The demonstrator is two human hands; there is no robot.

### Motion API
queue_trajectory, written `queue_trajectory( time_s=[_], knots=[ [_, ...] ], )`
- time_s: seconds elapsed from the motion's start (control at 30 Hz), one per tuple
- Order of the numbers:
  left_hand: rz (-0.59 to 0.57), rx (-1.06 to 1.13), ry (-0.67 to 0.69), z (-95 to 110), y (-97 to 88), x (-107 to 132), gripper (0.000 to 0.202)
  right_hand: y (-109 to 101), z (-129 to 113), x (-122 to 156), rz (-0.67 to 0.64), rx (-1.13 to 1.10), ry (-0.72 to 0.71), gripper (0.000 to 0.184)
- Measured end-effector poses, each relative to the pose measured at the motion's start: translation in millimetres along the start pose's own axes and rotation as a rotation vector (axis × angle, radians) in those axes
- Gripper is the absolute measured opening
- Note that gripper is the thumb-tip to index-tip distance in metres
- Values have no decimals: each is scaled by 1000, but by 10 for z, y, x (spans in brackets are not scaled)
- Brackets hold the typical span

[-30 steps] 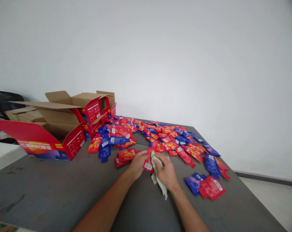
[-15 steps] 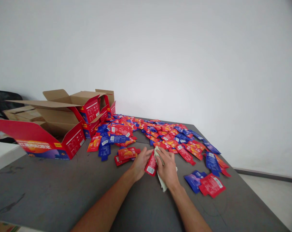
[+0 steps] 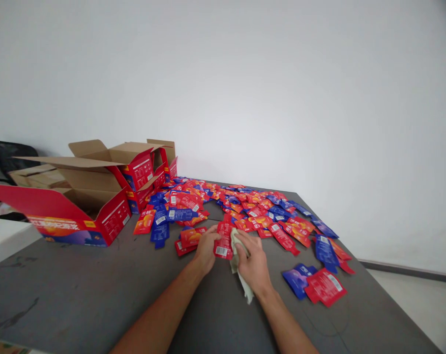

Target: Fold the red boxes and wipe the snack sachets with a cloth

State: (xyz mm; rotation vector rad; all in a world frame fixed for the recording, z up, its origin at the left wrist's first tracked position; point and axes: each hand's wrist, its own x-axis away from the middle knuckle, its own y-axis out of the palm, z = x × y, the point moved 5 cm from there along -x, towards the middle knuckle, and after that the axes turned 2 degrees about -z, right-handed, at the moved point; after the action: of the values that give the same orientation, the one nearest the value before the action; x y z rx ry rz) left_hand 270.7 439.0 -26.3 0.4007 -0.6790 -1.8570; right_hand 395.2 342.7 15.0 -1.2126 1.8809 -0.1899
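Between my hands is a red pouch [image 3: 223, 241] with a white barcode near its lower end. My left hand [image 3: 206, 250] grips the pouch by its left edge, fingers closed. In my right hand [image 3: 252, 260] a pale, whitish cloth [image 3: 241, 280] is bunched up, its tail hanging toward the table. The cloth touches the pouch's right edge. Just beyond my left hand lie a couple of red-orange pouches [image 3: 191, 237]. To the right of my right hand are a blue pouch [image 3: 298, 281] and a red pouch [image 3: 326, 287], overlapping on the table.
Many red and blue pouches [image 3: 259, 209] spread across the back of the grey table [image 3: 78, 295]. Open cardboard boxes [image 3: 115, 216] stand at the left, flaps out. A black chair [image 3: 16, 157] is behind them. The white wall [image 3: 245, 98] rises past the table's far edge.
The red pouch has shifted left and turned more upright, its face now more visible. My right hand with the cloth has moved slightly down, to the pouch's right edge.
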Motion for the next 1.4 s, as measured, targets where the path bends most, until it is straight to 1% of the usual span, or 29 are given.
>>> queue_trajectory(
  time_s=[0.07,0.1,0.17,0.23,0.3,0.4,0.47,0.5,0.6,0.67,0.7,0.77,0.9,0.97,1.0,1.07,1.27,1.4],
  knots=[
    [59,-53,20,5,-64,-13,39,-81,103,-10,91,-19,79,29],
    [73,-74,17,7,-81,-11,43,-91,127,-10,102,-37,97,29],
    [79,-98,10,12,-82,10,51,-65,118,-3,77,-78,91,28],
    [68,-87,23,15,-52,39,56,-8,60,12,36,-113,59,28],
    [40,-52,44,8,-5,58,56,48,-2,30,8,-128,32,29],
    [11,-5,56,-17,50,62,41,120,-57,52,-26,-106,6,30],
    [-16,44,30,-34,81,57,30,162,-82,68,-54,-80,-21,31],
    [-40,83,-2,-44,99,57,28,182,-99,77,-71,-69,-39,31],
    [-146,200,-108,-51,160,70,34,243,-188,105,-153,-48,-123,33],
    [-205,225,-151,-42,186,83,38,265,-247,113,-208,-36,-176,33],
    [-224,224,-165,-41,193,89,39,259,-259,109,-213,-25,-186,33],
    [-248,218,-200,-57,209,105,39,198,-227,78,-159,10,-155,34],
    [-318,221,-262,-122,290,176,46,-37,-26,11,68,119,-8,33],
    [-344,213,-284,-150,324,211,48,-101,39,-2,106,149,13,33],
    [-347,207,-287,-157,330,220,49,-104,48,-3,96,154,6,34],
    [-330,200,-273,-149,312,213,47,-56,17,4,32,146,-33,34],
    [-263,184,-226,-96,157,104,43,211,-283,97,-260,67,-189,36],
    [-212,167,-198,-94,114,78,40,254,-384,129,-340,40,-209,35]
  ],
)
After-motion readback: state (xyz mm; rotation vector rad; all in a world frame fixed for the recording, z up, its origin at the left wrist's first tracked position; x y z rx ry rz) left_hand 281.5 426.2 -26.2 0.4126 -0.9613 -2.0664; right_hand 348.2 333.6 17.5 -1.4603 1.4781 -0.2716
